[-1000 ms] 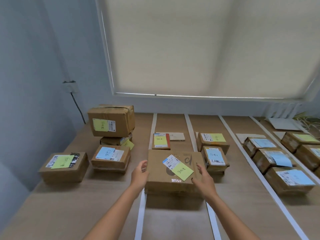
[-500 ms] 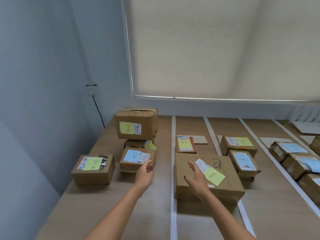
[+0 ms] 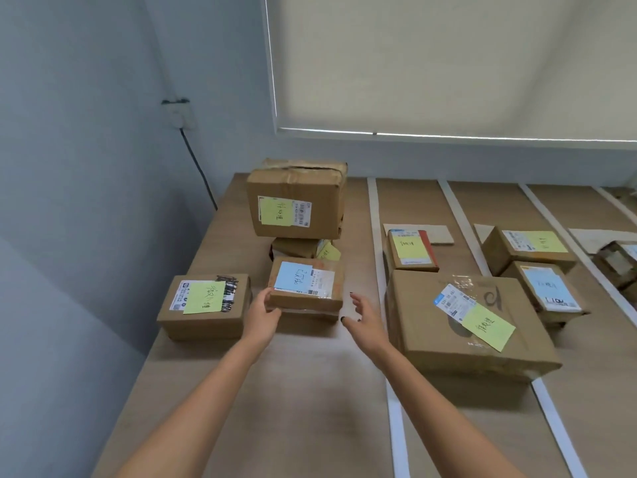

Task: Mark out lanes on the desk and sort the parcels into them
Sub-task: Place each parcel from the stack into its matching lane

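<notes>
Near the desk's (image 3: 310, 391) left edge, the left hand (image 3: 263, 317) touches the blue-noted parcel's (image 3: 305, 288) left side, fingers curled. The right hand (image 3: 363, 315) hovers spread just right of it, not touching.

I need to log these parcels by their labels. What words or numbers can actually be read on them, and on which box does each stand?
"L10" or similar, in large dark print: on the right-lane box with a blue note; uncertain.
Handwriting on the yellow note of the large box: not legible.
Handwriting on the blue note of the small box at the left hand: blurred.
Yellow notes on the tall box and the leftmost box: unreadable.
All printed shipping labels and barcodes: too small.
</notes>
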`<state>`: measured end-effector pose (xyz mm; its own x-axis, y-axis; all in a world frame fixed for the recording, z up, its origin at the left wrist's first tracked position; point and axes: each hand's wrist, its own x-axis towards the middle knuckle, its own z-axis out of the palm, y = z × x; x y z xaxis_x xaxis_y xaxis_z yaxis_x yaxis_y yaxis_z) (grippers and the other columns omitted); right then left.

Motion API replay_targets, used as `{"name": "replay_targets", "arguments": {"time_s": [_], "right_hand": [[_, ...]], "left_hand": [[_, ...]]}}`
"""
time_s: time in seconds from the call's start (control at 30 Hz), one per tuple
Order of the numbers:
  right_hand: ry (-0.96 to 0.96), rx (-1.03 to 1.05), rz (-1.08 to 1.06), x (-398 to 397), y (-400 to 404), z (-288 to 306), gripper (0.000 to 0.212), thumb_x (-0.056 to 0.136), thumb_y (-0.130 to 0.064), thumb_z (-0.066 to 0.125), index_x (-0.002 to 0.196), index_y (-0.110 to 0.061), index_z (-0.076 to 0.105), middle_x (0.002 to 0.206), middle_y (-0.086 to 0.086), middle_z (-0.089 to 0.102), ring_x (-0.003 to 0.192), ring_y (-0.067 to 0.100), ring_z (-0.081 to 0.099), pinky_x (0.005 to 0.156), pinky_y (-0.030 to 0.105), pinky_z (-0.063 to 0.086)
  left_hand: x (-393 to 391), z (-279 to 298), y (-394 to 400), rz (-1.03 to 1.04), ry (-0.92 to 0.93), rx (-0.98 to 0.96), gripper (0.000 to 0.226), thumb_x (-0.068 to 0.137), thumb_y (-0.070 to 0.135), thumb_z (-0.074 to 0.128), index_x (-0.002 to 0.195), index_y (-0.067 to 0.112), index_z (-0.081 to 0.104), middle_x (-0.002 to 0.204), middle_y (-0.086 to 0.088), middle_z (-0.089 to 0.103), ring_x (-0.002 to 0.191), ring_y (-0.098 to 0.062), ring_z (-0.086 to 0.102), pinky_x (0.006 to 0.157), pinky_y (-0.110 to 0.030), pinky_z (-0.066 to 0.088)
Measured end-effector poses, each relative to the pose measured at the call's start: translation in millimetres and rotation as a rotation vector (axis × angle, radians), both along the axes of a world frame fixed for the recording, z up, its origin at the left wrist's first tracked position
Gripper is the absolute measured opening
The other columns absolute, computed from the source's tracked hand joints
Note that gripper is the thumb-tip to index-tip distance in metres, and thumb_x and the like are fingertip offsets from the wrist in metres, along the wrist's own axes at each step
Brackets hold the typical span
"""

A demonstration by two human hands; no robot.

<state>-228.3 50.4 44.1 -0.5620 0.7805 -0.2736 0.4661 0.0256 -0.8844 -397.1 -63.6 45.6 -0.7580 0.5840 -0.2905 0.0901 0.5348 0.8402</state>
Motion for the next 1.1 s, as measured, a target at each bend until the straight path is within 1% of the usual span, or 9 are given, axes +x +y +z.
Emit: {"name": "replay_targets", "arguments": {"time_s": [0.13,0.27,0.43,0.6,0.7,0.83,0.97,1.03,1.1], "right_hand": [[0.002,-0.069,-0.045,-25.9,13.5,-22.0,0.057,0.09,-0.02,0.057,0.141,-0.023,0.033,0.146,0.002,0.04,0.132,0.018,0.039,0.099,0.028,0.037],[0.027,-0.125,-0.119,-49.2,26.5,-40.4,0.061,0.091,-0.035,0.056,0.144,-0.023,0.029,0.147,0.001,0.038,0.133,0.019,0.038,0.103,0.03,0.036],[0.09,-0.235,-0.164,-73.2,36.6,-60.6,0.054,0.094,-0.031,0.048,0.144,-0.025,0.027,0.142,-0.001,0.046,0.125,0.017,0.045,0.101,0.028,0.036],[0.093,-0.29,-0.201,-81.7,44.0,-69.8,0.054,0.096,-0.03,0.044,0.146,-0.023,0.026,0.138,-0.001,0.05,0.112,0.013,0.049,0.089,0.022,0.037],[0.111,-0.291,-0.18,-77.4,43.1,-65.5,0.052,0.097,-0.032,0.042,0.146,-0.026,0.026,0.135,-0.004,0.051,0.108,0.01,0.048,0.087,0.022,0.035],[0.154,-0.248,-0.15,-61.9,40.2,-48.4,0.053,0.094,-0.031,0.045,0.145,-0.028,0.029,0.135,-0.006,0.052,0.116,0.013,0.049,0.092,0.025,0.038],[0.214,-0.199,-0.131,-32.1,38.0,-23.0,0.052,0.094,-0.029,0.047,0.143,-0.028,0.031,0.133,-0.005,0.054,0.116,0.013,0.051,0.091,0.026,0.043],[0.247,-0.177,-0.119,-11.0,39.4,-8.5,0.05,0.094,-0.027,0.046,0.142,-0.026,0.033,0.133,-0.003,0.054,0.116,0.013,0.051,0.083,0.021,0.043],[0.264,-0.151,-0.124,13.5,44.5,7.5,0.051,0.093,-0.027,0.047,0.142,-0.026,0.034,0.136,-0.003,0.052,0.12,0.015,0.049,0.09,0.026,0.043]], "left_hand": [[-15.0,-18.6,16.7,-0.024,0.086,-0.061,0.055,0.091,0.009,0.05,0.142,0.019,0.033,0.145,-0.005,0.038,0.122,-0.02,0.044,0.108,-0.04,0.035],[-30.5,-37.2,36.4,0.025,0.141,-0.069,0.061,0.092,0.013,0.052,0.146,0.015,0.025,0.15,-0.005,0.028,0.137,-0.023,0.03,0.114,-0.042,0.026],[-48.6,-51.0,57.9,0.089,-0.005,0.003,0.055,0.096,0.023,0.045,0.146,0.015,0.025,0.151,-0.005,0.031,0.136,-0.022,0.032,0.106,-0.03,0.026],[-59.4,-54.8,68.6,0.15,-0.154,0.043,0.049,0.097,0.024,0.041,0.144,0.015,0.031,0.143,-0.008,0.043,0.127,-0.023,0.044,0.102,-0.032,0.036],[-53.0,-51.0,66.2,0.155,-0.155,0.058,0.053,0.095,0.019,0.046,0.145,0.014,0.029,0.145,-0.004,0.042,0.127,-0.02,0.044,0.099,-0.029,0.036],[-36.5,-37.9,55.0,0.162,-0.119,0.096,0.053,0.095,0.019,0.049,0.144,0.017,0.03,0.141,-0.001,0.045,0.111,-0.011,0.047,0.087,-0.025,0.038],[-6.6,-11.6,48.8,0.157,-0.095,0.162,0.051,0.094,0.018,0.05,0.142,0.018,0.032,0.136,-0.001,0.049,0.105,-0.012,0.05,0.08,-0.022,0.042],[12.9,8.0,49.8,0.144,-0.09,0.2,0.051,0.094,0.014,0.05,0.142,0.015,0.033,0.138,-0.004,0.048,0.109,-0.013,0.05,0.084,-0.023,0.042],[35.5,29.9,54.0,0.132,-0.074,0.219,0.052,0.094,0.013,0.05,0.143,0.014,0.032,0.141,-0.006,0.046,0.12,-0.018,0.048,0.096,-0.029,0.042]]}}
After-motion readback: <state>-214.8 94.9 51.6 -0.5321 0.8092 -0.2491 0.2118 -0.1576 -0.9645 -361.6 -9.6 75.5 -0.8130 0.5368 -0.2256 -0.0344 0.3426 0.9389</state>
